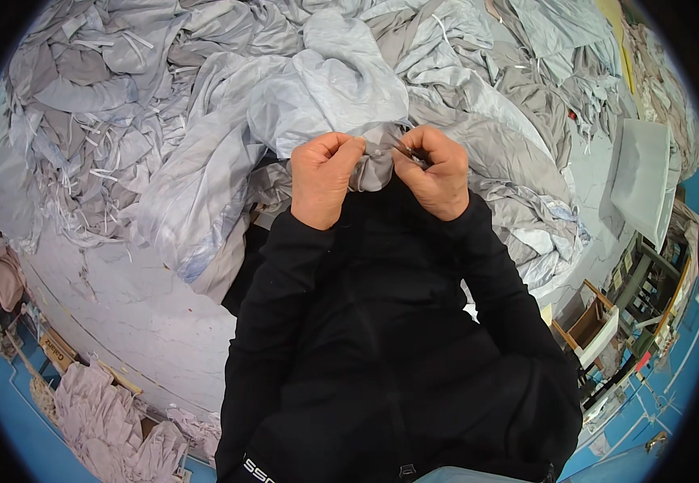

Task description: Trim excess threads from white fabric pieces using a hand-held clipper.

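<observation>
We pinch bunched grey fabric [372, 165] between left hand [322, 177] and right hand [434, 171], both closed on it; small dark tool in right hand. Trimming step, we judge; next needs steady tension. Fabric heap [204, 97] beyond hands.

Even, bright overhead light, soft shadows — sharp centre, fisheye bending and black vignette at the rim.
</observation>
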Available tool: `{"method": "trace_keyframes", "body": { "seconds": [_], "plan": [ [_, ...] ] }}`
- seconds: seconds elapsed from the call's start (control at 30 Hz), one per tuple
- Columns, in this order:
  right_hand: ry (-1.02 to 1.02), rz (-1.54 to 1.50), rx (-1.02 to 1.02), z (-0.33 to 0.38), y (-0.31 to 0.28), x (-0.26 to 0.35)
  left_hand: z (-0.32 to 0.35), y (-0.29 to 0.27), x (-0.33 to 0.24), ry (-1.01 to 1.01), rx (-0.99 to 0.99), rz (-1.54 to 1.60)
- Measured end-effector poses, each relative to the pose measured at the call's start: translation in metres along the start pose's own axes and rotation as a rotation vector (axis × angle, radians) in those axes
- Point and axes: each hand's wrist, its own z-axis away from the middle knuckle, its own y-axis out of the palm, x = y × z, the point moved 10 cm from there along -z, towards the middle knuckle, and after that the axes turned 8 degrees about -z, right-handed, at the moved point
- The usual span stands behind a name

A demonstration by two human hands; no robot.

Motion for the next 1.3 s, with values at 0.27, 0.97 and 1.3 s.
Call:
{"method": "trace_keyframes", "body": {
  "seconds": [0.27,0.97,1.3],
  "plan": [
    [0.365,-0.456,0.03,0.023,0.005,-0.028,0.002,-0.002,0.004,-0.02,0.002,0.035],
    [0.185,-0.08,0.107,0.029,0.012,-0.008,0.005,0.0,0.006,-0.055,0.023,0.075],
    [0.196,-0.117,0.107,0.025,0.014,-0.007,0.005,0.004,0.006,-0.06,0.037,0.094]
  ]
}}
